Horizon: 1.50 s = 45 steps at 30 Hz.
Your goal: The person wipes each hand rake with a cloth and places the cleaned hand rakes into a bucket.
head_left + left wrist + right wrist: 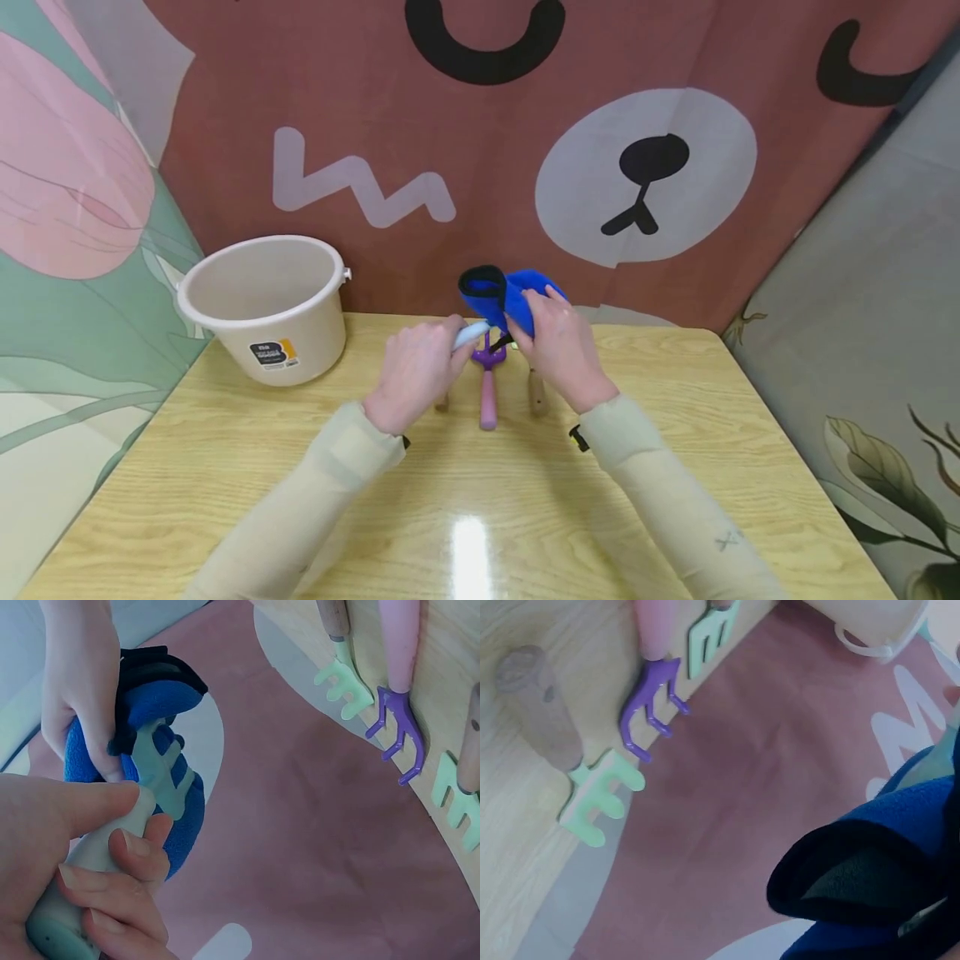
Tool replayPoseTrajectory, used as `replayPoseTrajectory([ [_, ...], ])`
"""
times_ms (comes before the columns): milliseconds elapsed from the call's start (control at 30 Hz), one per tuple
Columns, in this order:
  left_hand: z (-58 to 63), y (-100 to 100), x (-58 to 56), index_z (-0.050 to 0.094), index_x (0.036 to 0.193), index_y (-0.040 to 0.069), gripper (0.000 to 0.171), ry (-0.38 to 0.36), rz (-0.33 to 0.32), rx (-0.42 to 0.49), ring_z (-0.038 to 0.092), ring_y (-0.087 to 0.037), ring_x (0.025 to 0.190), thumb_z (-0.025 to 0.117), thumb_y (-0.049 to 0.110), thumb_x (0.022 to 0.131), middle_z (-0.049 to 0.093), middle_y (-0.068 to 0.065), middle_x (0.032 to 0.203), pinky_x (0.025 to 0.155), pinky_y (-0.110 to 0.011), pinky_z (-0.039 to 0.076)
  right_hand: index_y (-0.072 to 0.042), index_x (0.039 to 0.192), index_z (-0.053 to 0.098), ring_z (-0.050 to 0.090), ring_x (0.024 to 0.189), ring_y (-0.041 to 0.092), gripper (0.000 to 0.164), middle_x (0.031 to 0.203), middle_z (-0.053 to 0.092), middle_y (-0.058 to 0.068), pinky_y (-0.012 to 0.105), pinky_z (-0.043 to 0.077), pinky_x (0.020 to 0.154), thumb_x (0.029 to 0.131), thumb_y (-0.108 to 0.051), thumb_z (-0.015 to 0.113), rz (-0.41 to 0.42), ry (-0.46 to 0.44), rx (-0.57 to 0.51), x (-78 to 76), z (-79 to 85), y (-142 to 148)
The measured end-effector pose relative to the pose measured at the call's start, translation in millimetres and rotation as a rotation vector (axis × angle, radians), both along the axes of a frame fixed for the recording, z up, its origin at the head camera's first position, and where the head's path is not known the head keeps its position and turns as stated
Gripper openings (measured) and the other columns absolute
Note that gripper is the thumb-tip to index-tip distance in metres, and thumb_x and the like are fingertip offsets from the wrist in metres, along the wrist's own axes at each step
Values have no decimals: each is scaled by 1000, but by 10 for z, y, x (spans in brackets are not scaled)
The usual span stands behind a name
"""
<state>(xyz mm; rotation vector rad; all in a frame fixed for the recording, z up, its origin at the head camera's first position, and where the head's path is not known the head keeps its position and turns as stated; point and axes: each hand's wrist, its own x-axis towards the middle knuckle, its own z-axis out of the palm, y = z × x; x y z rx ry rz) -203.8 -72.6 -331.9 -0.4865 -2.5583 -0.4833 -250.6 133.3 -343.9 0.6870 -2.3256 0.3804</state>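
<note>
My left hand [418, 367] grips the pale blue handle of a small hand fork [161, 776], whose light green tines point away from me. Folded in my right hand [558, 342] is a blue cloth [525, 287] with black edging. It lies behind and around the tines, as the left wrist view shows. Both hands are raised over the back edge of the table. Beneath them lie a purple hand rake [489, 400] with a pink handle and two light green forks with wooden handles, one on the right [604, 799] and one on the left [712, 641].
A cream bucket [277, 325] with a label stands at the table's back left. The wooden table [420, 508] reaches a hanging cloth backdrop [375, 83] with a printed bear. More printed fabric hangs at both sides.
</note>
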Motion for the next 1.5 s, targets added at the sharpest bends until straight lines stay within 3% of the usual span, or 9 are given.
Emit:
replayPoseTrajectory([
  [167, 2, 14, 11, 69, 92, 11, 24, -3, 9, 8, 50, -22, 50, 66, 34, 96, 56, 0, 64, 42, -39, 44, 3, 111, 68, 68, 112, 47, 36, 105, 76, 24, 58, 57, 91, 95, -30, 68, -11, -46, -75, 16, 41, -7],
  [367, 17, 6, 1, 66, 90, 8, 24, -9, 35, 26, 51, -24, 49, 65, 31, 96, 54, -2, 62, 43, -41, 46, -1, 130, 69, 60, 129, 38, 60, 131, 70, 20, 51, 36, 119, 90, -45, 71, 46, -195, -180, 52, 78, -92],
  [500, 37, -6, -6, 66, 91, 8, 23, 2, 31, 41, 51, -23, 49, 66, 30, 96, 53, -2, 62, 42, -40, 45, 1, 135, 65, 54, 136, 40, 56, 136, 67, 21, 51, 27, 123, 92, -35, 71, 77, -269, -213, 90, 125, -143],
  [667, 32, -22, -8, 62, 83, 9, 25, -13, 36, 63, 50, -21, 48, 65, 30, 96, 49, 0, 59, 41, -38, 42, 5, 135, 61, 57, 129, 48, 46, 135, 66, 25, 59, 42, 111, 94, -16, 67, 133, -335, -194, 181, 162, -181],
  [867, 11, -42, -39, 64, 81, 9, 26, -37, 58, 66, 54, -23, 49, 65, 30, 95, 52, -1, 57, 43, -41, 48, -1, 130, 58, 74, 99, 36, 38, 123, 72, 22, 52, 59, 89, 94, -5, 67, 256, -305, -162, 281, 168, -197],
  [1067, 29, -50, -47, 66, 81, 10, 25, -34, 61, 58, 60, -30, 54, 66, 30, 95, 56, -3, 58, 47, -47, 52, -8, 146, 56, 64, 125, 34, 54, 139, 66, 15, 53, 50, 104, 94, -8, 70, 312, -246, -77, 312, 149, -165],
  [1167, 26, -45, -42, 66, 82, 9, 25, -29, 60, 46, 60, -30, 53, 66, 30, 95, 56, -3, 58, 46, -46, 51, -5, 144, 58, 62, 128, 34, 52, 140, 65, 17, 53, 49, 106, 93, -8, 70, 290, -231, -37, 291, 136, -142],
  [1400, 4, -35, -31, 62, 81, 10, 31, -17, 39, 48, 49, -20, 47, 65, 37, 97, 49, 0, 58, 41, -37, 43, 0, 121, 59, 72, 89, 33, 31, 103, 73, 17, 51, 61, 82, 92, -8, 67, 157, -203, 35, 182, 126, -102],
  [1500, -2, -30, -29, 62, 82, 11, 30, -26, 43, 44, 50, -21, 48, 65, 37, 97, 50, 1, 58, 42, -39, 43, -1, 116, 58, 72, 84, 34, 28, 96, 72, 18, 51, 62, 76, 91, -8, 68, 131, -193, 44, 150, 120, -89],
])
